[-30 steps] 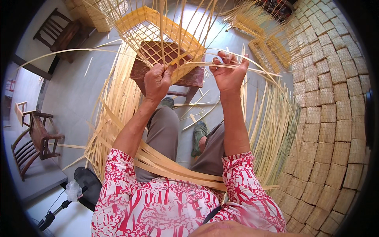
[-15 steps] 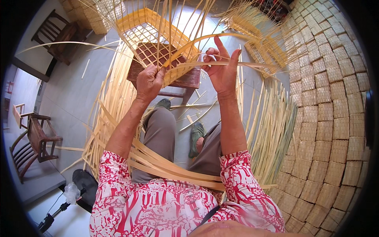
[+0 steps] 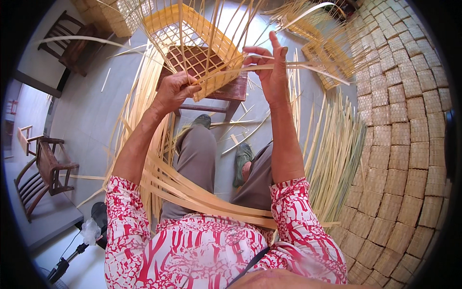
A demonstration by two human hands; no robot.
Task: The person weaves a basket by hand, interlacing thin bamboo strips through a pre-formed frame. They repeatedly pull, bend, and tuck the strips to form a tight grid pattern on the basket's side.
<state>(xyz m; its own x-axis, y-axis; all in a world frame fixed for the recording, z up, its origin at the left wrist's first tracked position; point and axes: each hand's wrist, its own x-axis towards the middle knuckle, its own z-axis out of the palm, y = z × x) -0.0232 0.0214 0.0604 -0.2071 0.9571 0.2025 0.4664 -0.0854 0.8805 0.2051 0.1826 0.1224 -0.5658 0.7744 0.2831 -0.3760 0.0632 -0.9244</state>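
A yellow lattice basket (image 3: 226, 41), unfinished, with long thin strips standing up from its rim, sits tilted on a dark red wooden stool (image 3: 233, 89). My left hand (image 3: 174, 92) is closed, thumb and fingertips pinching the basket's near left corner. A pale flat strip (image 3: 231, 71) runs along the basket's near side toward the right. My right hand (image 3: 270, 72) is raised at the basket's right corner, fingers spread and forefinger pointing up. The strip passes across this hand; whether any finger grips it is hidden.
Long loose strips (image 3: 332, 149) lie on the floor at the right, more beneath my left arm. A bundle of wide strips (image 3: 202, 200) crosses my lap. Woven blocks (image 3: 399, 135) cover the right side. Wooden chairs (image 3: 50, 161) stand at the left; another lattice basket (image 3: 327, 58) lies at the back right.
My left hand has shifted slightly left and down the corner. The arched strip has come down flat along the basket's near side. My right hand has moved slightly right and up.
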